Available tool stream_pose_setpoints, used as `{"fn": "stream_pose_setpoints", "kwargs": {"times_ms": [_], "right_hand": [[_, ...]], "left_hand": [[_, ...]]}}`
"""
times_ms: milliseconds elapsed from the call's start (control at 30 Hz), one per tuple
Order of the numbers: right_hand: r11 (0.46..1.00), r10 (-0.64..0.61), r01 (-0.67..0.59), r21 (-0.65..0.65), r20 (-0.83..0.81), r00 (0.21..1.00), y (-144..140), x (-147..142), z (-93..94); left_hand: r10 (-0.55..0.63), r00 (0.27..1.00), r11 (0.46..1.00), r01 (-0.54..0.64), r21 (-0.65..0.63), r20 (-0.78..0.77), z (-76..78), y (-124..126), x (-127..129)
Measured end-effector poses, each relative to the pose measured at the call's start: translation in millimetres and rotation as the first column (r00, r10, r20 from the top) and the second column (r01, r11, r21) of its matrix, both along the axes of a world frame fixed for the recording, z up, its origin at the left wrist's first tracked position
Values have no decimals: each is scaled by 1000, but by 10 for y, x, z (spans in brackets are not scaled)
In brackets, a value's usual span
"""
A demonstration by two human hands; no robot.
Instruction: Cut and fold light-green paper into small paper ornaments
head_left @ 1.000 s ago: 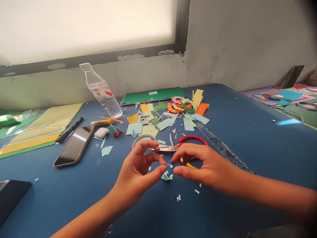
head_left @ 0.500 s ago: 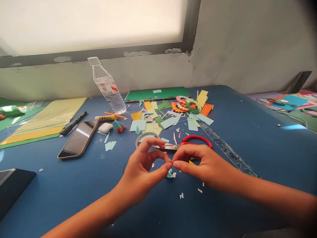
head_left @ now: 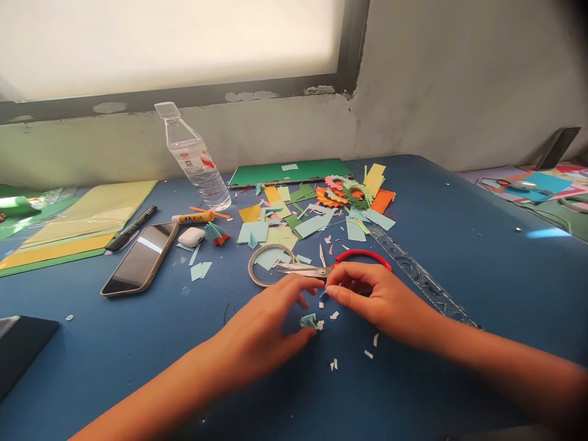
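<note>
Across the matte blue tabletop (head_left: pixel 459 245), flat sheets of green and yellow paper (head_left: pixel 78 229) lie far left, a clear ribbed plastic bottle (head_left: pixel 195 162) holding water stands far centre, and a glossy dark phone (head_left: pixel 140 258) lies left. Near centre, red-handled steel scissors (head_left: pixel 331 266) lie just beyond both hands. Left hand (head_left: pixel 266 331) spreads its fingers loosely over a crumpled teal paper scrap (head_left: pixel 309 320); right hand (head_left: pixel 379 300) pinches a tiny blue bit at its fingertips.
</note>
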State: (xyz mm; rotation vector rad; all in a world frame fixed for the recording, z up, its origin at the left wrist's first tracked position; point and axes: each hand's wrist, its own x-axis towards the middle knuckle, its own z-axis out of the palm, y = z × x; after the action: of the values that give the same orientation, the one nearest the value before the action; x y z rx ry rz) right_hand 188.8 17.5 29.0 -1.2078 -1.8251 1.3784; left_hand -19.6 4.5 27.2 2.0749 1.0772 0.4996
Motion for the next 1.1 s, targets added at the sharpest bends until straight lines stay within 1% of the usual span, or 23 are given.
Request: {"fn": "stream_pose_setpoints", "kwargs": {"times_ms": [33,100,267,400,567,667,733,833,900,967,1100], "right_hand": [[1000,-2,2,-10,-5,1000,7,11,-16],[1000,-4,4,-23,-16,1000,20,27,-42],[999,-8,6,-34,-50,999,51,34,-60],[999,-23,21,-39,-46,999,60,45,-57],[998,-35,33,-44,-56,998,45,51,-67],[998,-47,44,-54,-42,998,34,38,-70],[997,-50,49,-55,-32,998,26,26,-70],[999,-46,46,-8,-34,998,10,7,-75],[998,-33,34,61,-30,999,-3,-4,-84],[990,-25,28,141,-17,1000,-20,-15,-96],[963,-36,34,268,4,999,-58,-34,-111]], "left_hand": [[-22,998,1000,24,21,-59,-7,9,-5],[-18,993,999,23,39,-117,-21,26,-4],[-21,993,1000,22,3,-120,-55,42,10],[-16,991,1000,18,16,-132,-51,43,-4],[-50,979,998,56,27,-199,-35,53,-14],[-69,979,997,72,6,-192,-59,64,-15],[-59,989,998,59,-4,-137,-73,73,-9],[0,1000,999,1,-48,19,-57,80,13],[71,989,991,-54,-126,131,-21,75,34],[151,962,970,-101,-222,226,18,64,53],[274,896,910,-124,-396,350,52,46,78]]}}
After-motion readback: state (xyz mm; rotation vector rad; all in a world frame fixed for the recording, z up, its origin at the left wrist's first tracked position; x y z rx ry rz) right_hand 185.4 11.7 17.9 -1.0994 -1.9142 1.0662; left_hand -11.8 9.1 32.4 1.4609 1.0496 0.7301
